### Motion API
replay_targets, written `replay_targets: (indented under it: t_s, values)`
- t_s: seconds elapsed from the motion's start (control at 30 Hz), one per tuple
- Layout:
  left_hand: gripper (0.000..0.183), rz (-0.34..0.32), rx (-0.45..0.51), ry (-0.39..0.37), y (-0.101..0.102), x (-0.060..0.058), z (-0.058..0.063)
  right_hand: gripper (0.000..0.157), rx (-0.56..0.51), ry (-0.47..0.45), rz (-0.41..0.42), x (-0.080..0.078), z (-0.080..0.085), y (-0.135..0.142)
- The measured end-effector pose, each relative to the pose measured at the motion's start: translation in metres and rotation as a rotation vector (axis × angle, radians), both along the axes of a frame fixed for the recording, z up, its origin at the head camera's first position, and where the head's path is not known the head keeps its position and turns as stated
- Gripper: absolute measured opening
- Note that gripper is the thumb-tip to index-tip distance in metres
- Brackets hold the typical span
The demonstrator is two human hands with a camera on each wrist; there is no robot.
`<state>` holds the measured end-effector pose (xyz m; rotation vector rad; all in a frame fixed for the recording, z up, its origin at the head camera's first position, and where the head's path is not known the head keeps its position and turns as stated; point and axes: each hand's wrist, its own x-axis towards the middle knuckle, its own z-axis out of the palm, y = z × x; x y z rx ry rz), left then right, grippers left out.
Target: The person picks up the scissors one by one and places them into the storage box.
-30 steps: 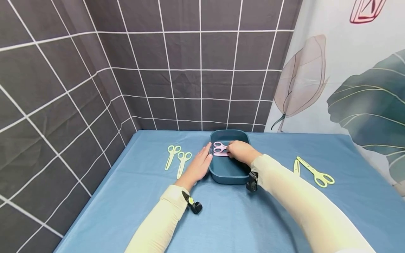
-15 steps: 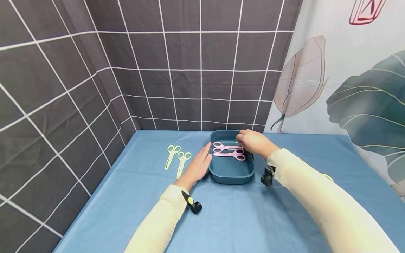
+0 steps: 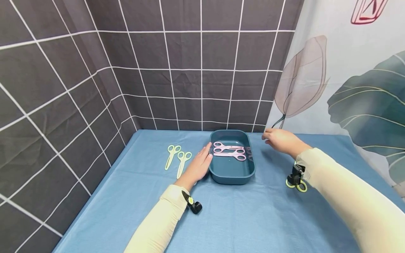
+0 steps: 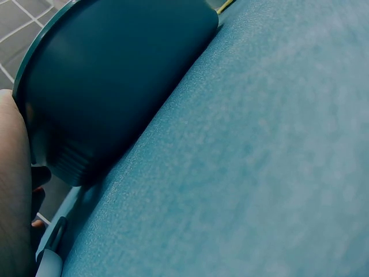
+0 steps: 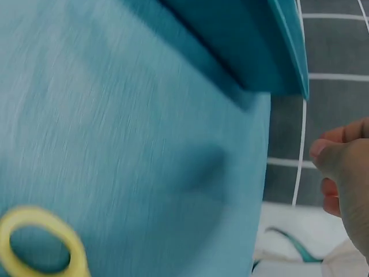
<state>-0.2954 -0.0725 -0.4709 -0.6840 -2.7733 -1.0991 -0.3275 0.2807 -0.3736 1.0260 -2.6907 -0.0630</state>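
Two pink scissors lie side by side in the dark blue bin: the upper pair has its handles to the left, the lower pair to the right. My left hand rests with extended fingers against the bin's left wall, also seen in the left wrist view. Beyond the bin's right side, my right hand hovers over the cloth, fingers loosely bent and holding nothing. Under my right wrist, yellow-green scissors show only their handle loops; the rest is hidden.
Left of the bin lie two more yellow-green scissors, one pair beside the other pair. A blue cloth covers the table. Behind it hangs a dark gridded curtain, with a leaf-printed white one at right.
My right hand has let go of the lower pink scissors in the bin and moved right, out past the bin's edge. The left hand has stayed at the bin's wall.
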Motion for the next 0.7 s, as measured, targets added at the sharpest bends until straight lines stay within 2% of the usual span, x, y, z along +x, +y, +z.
replay_targets:
  t_s: [0.13,0.5,0.7]
  values:
    - [0.057,-0.005,0.016,0.004,0.0,0.001,0.0,0.016,0.025,-0.005,0.07,0.004,-0.003,0.022]
    - [0.057,-0.009,0.015,0.018,0.0,0.0,-0.003,0.021,0.131,-0.163,0.095,0.028,-0.02,0.065]
    - [0.056,-0.002,0.021,0.011,0.0,0.001,-0.002,0.032,0.165,-0.277,0.094,0.041,-0.028,0.077]
